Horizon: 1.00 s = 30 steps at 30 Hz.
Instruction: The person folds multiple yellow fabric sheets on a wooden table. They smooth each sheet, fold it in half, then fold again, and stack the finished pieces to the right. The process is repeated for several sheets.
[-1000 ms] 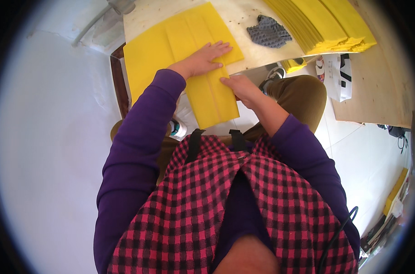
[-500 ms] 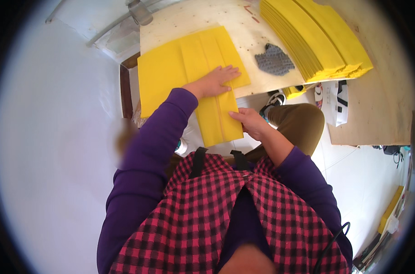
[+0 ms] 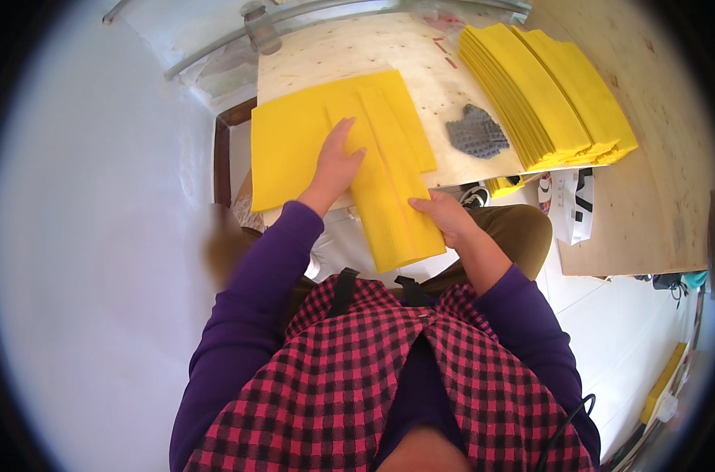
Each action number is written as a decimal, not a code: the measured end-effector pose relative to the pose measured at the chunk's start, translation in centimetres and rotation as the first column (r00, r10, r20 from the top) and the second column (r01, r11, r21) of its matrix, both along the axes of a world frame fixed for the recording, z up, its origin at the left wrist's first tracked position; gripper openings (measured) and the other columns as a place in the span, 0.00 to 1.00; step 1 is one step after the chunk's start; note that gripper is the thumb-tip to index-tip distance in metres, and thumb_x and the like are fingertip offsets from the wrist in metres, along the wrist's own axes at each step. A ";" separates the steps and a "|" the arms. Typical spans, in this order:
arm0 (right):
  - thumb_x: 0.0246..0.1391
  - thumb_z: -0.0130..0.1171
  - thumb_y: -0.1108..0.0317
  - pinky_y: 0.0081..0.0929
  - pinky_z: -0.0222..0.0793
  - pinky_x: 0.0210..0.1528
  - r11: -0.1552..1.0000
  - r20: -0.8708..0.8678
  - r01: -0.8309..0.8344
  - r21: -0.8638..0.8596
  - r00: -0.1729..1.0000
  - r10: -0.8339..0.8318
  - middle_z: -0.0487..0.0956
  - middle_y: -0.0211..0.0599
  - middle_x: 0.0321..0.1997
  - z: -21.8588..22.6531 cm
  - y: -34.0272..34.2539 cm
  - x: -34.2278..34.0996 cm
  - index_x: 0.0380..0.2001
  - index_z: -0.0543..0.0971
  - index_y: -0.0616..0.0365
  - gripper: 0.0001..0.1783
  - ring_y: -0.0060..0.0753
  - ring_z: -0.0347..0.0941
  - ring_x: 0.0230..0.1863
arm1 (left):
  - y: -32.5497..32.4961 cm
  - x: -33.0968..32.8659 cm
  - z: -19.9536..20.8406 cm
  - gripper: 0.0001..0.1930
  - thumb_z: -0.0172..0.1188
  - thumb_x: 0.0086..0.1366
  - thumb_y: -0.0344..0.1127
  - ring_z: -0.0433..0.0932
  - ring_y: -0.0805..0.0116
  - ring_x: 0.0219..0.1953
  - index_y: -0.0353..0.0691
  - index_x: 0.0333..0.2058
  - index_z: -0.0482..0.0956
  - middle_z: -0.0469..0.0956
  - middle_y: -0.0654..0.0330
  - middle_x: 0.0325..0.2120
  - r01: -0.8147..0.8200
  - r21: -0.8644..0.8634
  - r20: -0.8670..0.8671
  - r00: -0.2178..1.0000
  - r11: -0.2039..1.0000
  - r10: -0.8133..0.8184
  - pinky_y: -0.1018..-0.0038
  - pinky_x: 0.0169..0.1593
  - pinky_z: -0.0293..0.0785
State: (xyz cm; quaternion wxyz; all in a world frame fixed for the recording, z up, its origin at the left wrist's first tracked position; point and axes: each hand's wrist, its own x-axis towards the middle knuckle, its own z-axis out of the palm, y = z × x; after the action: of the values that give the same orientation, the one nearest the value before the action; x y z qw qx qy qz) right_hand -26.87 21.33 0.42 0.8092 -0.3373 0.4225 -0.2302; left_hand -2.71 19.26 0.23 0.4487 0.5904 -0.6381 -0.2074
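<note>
A folded yellow sheet (image 3: 399, 214), seemingly felt-like cloth, lies lengthwise over the table's near edge, its near end hanging toward me. A lengthwise seam or fold line runs along it. Beneath its far part, wider flat yellow sheets (image 3: 288, 145) rest on the table. My left hand (image 3: 335, 164) is at the folded sheet's left edge, fingers stretched away from me and thumb apart. At the right edge near the lower end, my right hand (image 3: 445, 218) pinches the folded sheet, thumb on top and the other fingers mostly hidden.
Two tall stacks of folded yellow pieces (image 3: 534, 94) stand at the right of the wooden table (image 3: 357, 47). Between them and the sheets lies a crumpled grey cloth (image 3: 477, 132). A clear bottle (image 3: 261, 28) is at the far left corner; a white bag (image 3: 571, 206) hangs below right.
My left hand has moved left, from flat on the folded sheet's middle to its left edge. The right hand keeps its hold. The whole view has shifted slightly.
</note>
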 end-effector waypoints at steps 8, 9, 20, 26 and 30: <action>0.60 0.53 0.70 0.35 0.79 0.43 0.998 0.092 0.013 0.065 0.996 -0.019 0.79 0.46 0.46 3.4 -0.5 -0.6 0.51 0.70 0.68 0.18 0.38 0.80 0.42 | 8.3 -2.9 0.8 0.22 0.51 0.69 0.39 0.72 0.62 0.53 0.35 0.58 0.65 0.72 0.54 0.52 0.171 0.314 -0.923 0.286 0.934 0.258 0.63 0.59 0.66; 0.60 0.53 0.70 0.35 0.79 0.44 0.998 0.087 0.008 0.063 0.996 -0.013 0.78 0.47 0.47 3.7 -0.3 -0.6 0.51 0.70 0.68 0.18 0.38 0.80 0.42 | 8.4 -3.1 1.2 0.22 0.50 0.70 0.41 0.72 0.61 0.53 0.36 0.58 0.65 0.73 0.54 0.52 0.250 0.312 -0.943 0.201 0.917 0.266 0.63 0.59 0.67; 0.60 0.53 0.71 0.28 0.74 0.45 0.966 -0.162 -0.118 -0.231 0.983 0.081 0.79 0.41 0.45 6.2 3.6 -2.5 0.51 0.73 0.69 0.18 0.30 0.78 0.41 | 2.8 -2.6 1.6 0.23 0.57 0.65 0.35 0.77 0.56 0.49 0.35 0.56 0.66 0.73 0.50 0.51 0.468 0.244 -0.943 -0.091 0.849 0.321 0.59 0.54 0.74; 0.58 0.57 0.71 0.22 0.72 0.43 0.849 -0.315 -0.162 -0.502 0.949 -0.006 0.81 0.34 0.38 7.6 1.5 -2.8 0.47 0.76 0.68 0.16 0.22 0.76 0.38 | 2.0 -2.2 8.7 0.19 0.58 0.63 0.27 0.76 0.61 0.49 0.35 0.54 0.69 0.75 0.55 0.48 0.331 -0.089 -0.962 0.218 0.939 -0.168 0.65 0.53 0.73; 0.58 0.57 0.72 0.19 0.72 0.40 0.832 -0.166 -0.110 -0.544 0.986 0.021 0.81 0.31 0.38 9.7 0.3 -1.8 0.44 0.78 0.67 0.13 0.18 0.75 0.37 | 3.3 -1.7 12.5 0.18 0.58 0.63 0.27 0.76 0.67 0.49 0.34 0.52 0.71 0.76 0.58 0.48 0.345 -0.168 -0.892 0.345 0.923 -0.292 0.70 0.53 0.72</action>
State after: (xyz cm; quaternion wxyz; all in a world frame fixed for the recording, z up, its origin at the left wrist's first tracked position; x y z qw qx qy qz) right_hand -28.64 21.61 10.08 0.6502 -0.5869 0.3873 -0.2877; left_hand -4.44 22.59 12.75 0.6563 0.2594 -0.3910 -0.5909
